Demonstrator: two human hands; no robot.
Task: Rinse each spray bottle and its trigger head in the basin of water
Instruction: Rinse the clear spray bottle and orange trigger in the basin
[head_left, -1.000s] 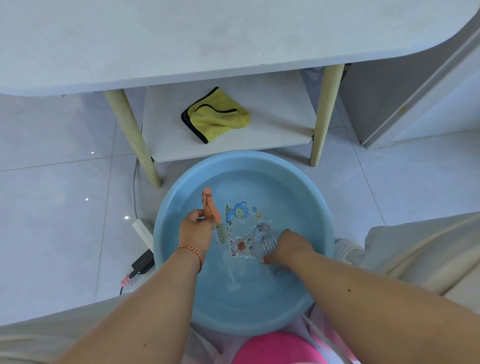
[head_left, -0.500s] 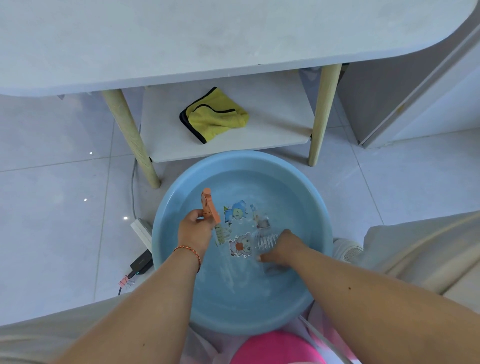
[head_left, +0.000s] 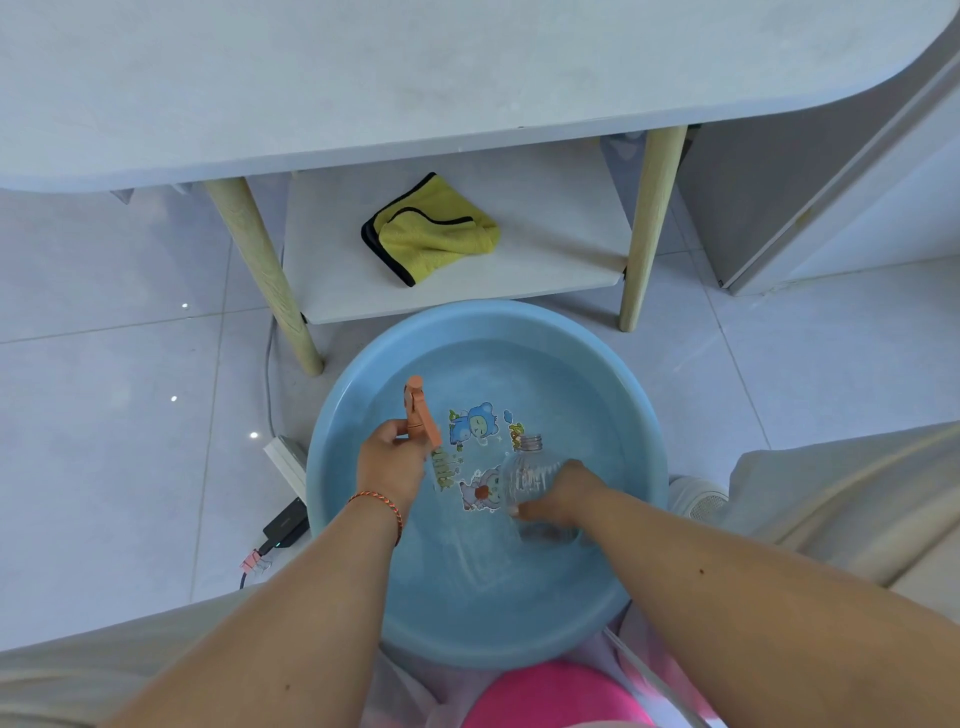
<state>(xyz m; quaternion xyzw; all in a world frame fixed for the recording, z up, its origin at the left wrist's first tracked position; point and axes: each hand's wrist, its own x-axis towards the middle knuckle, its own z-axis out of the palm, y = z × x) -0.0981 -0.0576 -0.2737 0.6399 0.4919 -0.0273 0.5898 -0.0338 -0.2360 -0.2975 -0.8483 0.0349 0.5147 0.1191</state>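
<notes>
**Spray bottle rinse: bottle and head both in hand**

Spray bottle (head_left: 525, 478), clear and uncapped, lies tilted in our right hand (head_left: 558, 493), fingers wrapped round it, partly under water. Our left hand (head_left: 387, 462) clasps the orange trigger head (head_left: 420, 415) above the surface. Both sit inside the blue basin (head_left: 644, 415). We judge rinsing underway; the head appears not yet dipped. No other bottles are visible.

Clear bottle's (head_left: 525, 475) lower half hidden under right hand (head_left: 563, 496), water-blurred.
</notes>
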